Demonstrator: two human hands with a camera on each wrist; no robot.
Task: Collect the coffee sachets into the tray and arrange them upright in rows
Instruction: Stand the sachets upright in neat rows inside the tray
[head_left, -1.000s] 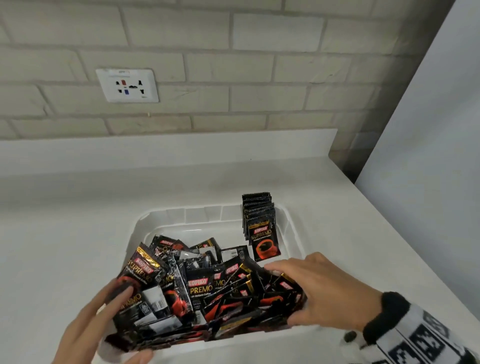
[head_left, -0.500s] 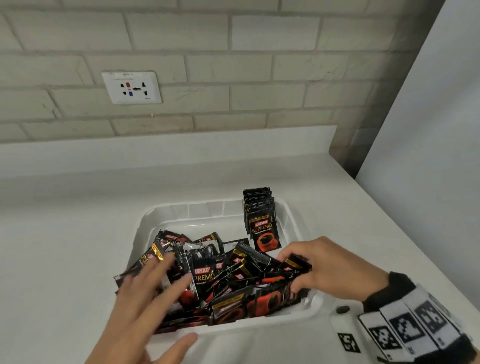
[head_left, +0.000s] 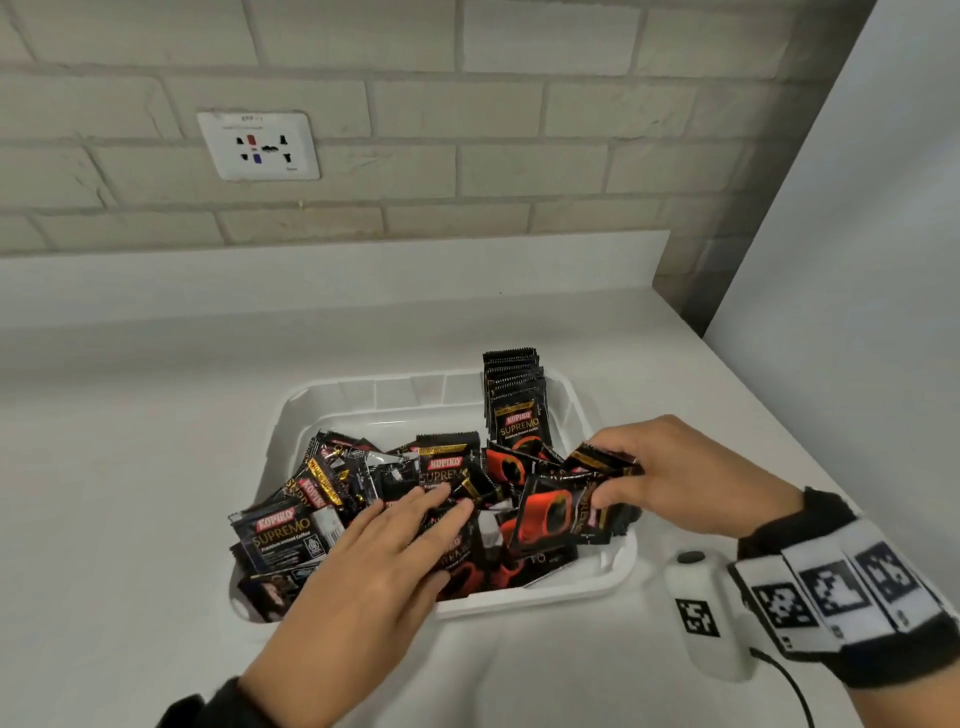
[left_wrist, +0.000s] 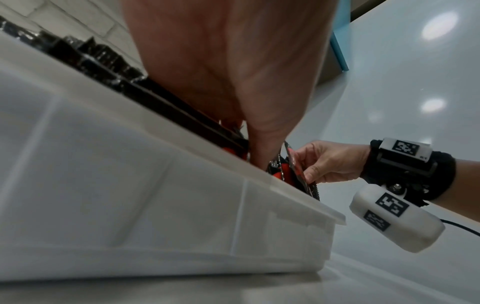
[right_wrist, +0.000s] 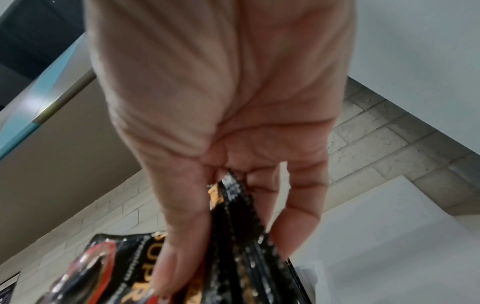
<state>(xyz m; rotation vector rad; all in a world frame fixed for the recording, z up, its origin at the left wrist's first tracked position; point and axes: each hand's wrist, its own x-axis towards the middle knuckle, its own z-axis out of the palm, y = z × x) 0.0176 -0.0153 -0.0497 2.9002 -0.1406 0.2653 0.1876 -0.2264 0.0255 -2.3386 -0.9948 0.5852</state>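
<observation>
A white plastic tray (head_left: 363, 395) on the counter holds a loose heap of black and red coffee sachets (head_left: 395, 483). A short row of upright sachets (head_left: 517, 405) stands in its far right corner. My left hand (head_left: 384, 540) lies flat on the heap, fingers straight. My right hand (head_left: 670, 478) pinches a small bunch of sachets (head_left: 566, 512) at the tray's right side, thumb against fingers. The right wrist view shows that bunch (right_wrist: 244, 236) gripped between thumb and fingers. In the left wrist view the tray wall (left_wrist: 130, 185) fills the frame, with the right hand (left_wrist: 330, 162) beyond.
The tray sits on a white counter (head_left: 130, 467) against a brick wall with a power socket (head_left: 258, 146). A grey panel (head_left: 857, 260) bounds the counter on the right. One sachet (head_left: 280, 530) hangs over the tray's left rim.
My left hand slid from the tray's near left corner up onto the middle of the heap. My right hand has lifted a bunch of sachets at the right side.
</observation>
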